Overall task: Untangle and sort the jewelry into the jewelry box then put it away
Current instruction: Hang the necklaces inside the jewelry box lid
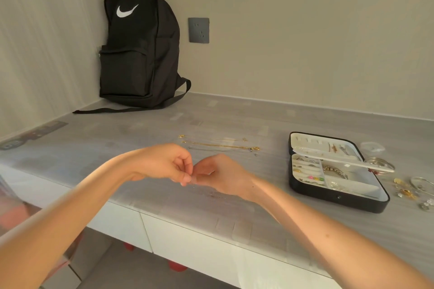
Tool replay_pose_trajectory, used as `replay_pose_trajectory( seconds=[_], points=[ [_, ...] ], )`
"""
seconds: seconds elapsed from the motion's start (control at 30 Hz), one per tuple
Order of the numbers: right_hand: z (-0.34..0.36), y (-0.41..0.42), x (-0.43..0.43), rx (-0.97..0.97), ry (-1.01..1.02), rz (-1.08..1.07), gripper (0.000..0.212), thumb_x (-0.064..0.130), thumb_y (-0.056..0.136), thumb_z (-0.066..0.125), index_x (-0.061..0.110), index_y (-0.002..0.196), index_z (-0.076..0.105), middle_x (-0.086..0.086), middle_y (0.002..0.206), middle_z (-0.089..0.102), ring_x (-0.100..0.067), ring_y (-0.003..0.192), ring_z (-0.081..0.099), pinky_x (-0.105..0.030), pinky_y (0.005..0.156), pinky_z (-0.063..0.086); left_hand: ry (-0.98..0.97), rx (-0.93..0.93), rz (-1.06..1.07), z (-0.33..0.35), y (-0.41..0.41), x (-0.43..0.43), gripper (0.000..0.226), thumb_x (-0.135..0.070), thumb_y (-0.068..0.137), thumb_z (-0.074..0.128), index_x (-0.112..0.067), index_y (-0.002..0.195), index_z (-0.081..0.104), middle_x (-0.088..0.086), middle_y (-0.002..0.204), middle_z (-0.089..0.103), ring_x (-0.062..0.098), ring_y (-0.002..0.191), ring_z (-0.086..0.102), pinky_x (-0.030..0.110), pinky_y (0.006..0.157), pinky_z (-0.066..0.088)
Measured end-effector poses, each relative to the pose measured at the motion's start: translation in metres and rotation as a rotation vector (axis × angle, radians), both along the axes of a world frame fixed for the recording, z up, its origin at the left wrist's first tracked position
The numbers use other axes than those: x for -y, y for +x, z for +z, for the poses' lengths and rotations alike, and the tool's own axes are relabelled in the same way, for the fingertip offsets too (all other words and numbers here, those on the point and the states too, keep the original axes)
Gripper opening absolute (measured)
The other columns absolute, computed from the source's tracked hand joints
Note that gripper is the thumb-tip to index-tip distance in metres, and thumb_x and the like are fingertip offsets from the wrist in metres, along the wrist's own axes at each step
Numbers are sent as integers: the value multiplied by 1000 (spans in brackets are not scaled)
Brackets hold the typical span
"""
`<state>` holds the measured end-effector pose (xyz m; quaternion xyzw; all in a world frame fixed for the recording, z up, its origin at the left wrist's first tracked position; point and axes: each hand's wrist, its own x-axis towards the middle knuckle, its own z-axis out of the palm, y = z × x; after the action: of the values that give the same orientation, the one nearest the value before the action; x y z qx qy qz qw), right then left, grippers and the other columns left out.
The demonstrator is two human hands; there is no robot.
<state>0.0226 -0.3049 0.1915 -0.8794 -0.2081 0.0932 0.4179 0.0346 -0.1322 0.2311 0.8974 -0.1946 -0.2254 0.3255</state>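
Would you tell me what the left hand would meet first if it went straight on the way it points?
Probably the right hand: the left hand points rightward with its fingers right against it; the jewelry box lies well beyond.

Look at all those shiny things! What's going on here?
A person is sorting jewelry on a grey counter. The left hand and right hand meet, their fingers pinching a tiny piece too small to make out. Chains lie stretched out beyond them. The jewelry box sits open to the right, partly filled, with loose jewelry beside it.
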Motion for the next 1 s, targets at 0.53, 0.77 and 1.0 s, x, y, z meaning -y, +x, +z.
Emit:
replay_pose_trajectory(
  seconds=[0.53, 0.77, 1.0],
  points=[
    [89, -24, 88, -221, 450, -100, 19, 3, 87, 56, 10, 70, 57, 1, 50, 44, -15, 48, 41, -24, 53, 41, -75, 302, -109, 87, -3, 95, 15, -2, 82, 59, -15, 88, 61, 3, 79, 62, 9, 72, 53, 25, 74, 41],
    [151, -26, 133, -107, 519, -200, 23, 17, 94, 49, 8, 74, 53, 8, 38, 27, -7, 35, 24, -14, 37, 20, -229, 461, -142, 142, 1, 141, 24, -6, 85, 60, -16, 107, 57, 2, 95, 66, 11, 83, 58, 25, 79, 44],
    [206, -26, 180, 127, 513, -326, 23, 17, 94, 51, 9, 73, 56, 3, 42, 40, -12, 41, 36, -18, 42, 30, -279, 626, -1, 81, 56, 194, 16, -4, 84, 53, -18, 90, 60, -3, 82, 59, 12, 75, 55, 24, 70, 41]
  ],
)
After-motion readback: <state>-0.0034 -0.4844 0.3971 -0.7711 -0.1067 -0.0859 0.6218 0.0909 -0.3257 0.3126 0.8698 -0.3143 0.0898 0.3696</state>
